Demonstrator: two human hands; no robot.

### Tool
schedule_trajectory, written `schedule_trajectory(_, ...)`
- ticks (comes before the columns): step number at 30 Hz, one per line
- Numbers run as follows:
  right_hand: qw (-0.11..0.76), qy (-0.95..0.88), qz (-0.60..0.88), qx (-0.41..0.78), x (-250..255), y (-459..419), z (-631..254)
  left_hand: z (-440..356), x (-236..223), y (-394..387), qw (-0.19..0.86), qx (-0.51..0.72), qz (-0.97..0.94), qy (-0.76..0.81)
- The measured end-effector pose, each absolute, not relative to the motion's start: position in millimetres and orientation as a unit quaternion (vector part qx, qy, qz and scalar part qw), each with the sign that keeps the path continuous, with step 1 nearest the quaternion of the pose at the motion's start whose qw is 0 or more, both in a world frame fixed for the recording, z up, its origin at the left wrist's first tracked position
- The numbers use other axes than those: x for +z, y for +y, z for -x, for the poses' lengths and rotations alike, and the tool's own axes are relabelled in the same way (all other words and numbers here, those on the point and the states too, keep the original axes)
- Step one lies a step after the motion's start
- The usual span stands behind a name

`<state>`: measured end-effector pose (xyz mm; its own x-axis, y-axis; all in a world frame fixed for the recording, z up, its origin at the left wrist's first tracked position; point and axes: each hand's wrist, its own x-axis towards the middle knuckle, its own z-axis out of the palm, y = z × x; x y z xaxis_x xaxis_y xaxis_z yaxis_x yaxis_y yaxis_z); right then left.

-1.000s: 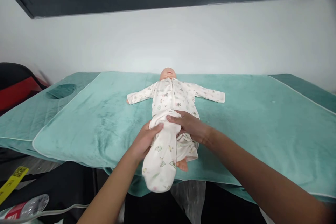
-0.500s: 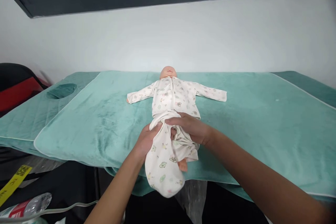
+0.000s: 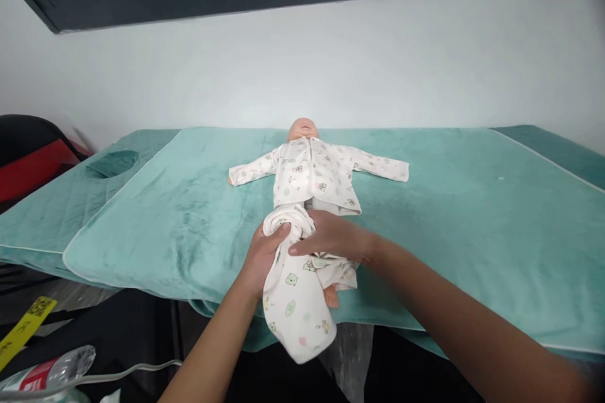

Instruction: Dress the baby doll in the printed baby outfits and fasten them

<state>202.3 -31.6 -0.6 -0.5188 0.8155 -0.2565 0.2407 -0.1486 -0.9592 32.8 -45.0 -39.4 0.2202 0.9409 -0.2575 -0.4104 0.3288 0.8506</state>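
A baby doll (image 3: 303, 128) lies on its back on a green padded bed, its head toward the wall. It wears a white printed jacket (image 3: 302, 170) with both sleeves spread wide. Matching baby trousers (image 3: 297, 302) are bunched around its legs, one leg of them hanging toward me over the bed's near edge. My left hand (image 3: 267, 255) grips the trousers' gathered waist at the left, thumb on top. From the right my right hand (image 3: 333, 239) clasps the same bunched cloth. One small foot (image 3: 331, 296) pokes out of the other trouser leg.
The green bed cover (image 3: 454, 233) stretches to both sides, with a round hole (image 3: 112, 164) at the left end. A plastic bottle (image 3: 61, 371), a pale cable (image 3: 118, 374) and a yellow label strip (image 3: 26, 330) are at lower left. A white wall (image 3: 331, 69) rises behind.
The bunched waist has come away from the jacket hem, toward me, baring part of the doll's lower body. My right hand has moved slightly down and left along the cloth.
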Motion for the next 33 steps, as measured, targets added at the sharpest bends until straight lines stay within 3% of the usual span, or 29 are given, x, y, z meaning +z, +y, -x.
schedule_trajectory(5, 0.243, -0.524, 0.394, 0.715, 4, -32, -207, -28, -44, -42, 0.708, 0.462, -0.317, 0.43)
schedule_trajectory(9, 0.229, -0.53, 0.418, 0.701, 2, -30, -205, -28, -41, -43, 0.683, 0.467, -0.32, 0.461)
schedule_trajectory(13, 0.29, -0.521, 0.432, 0.677, -4, -30, -202, -31, -33, -47, 0.683, 0.454, -0.338, 0.461)
schedule_trajectory(21, 0.305, -0.456, 0.369, 0.751, -11, -33, -208, -31, -42, -47, 0.721, 0.465, -0.322, 0.401)
schedule_trajectory(24, 0.282, -0.459, 0.345, 0.769, -8, -34, -209, -34, -42, -44, 0.729, 0.468, -0.309, 0.392)
schedule_trajectory(29, 0.171, -0.563, 0.346, 0.731, -2, -33, -209, -35, -31, -46, 0.748, 0.443, -0.275, 0.41)
schedule_trajectory(33, 0.237, -0.545, 0.406, 0.694, -9, -30, -207, -23, -32, -51, 0.745, 0.399, -0.339, 0.413)
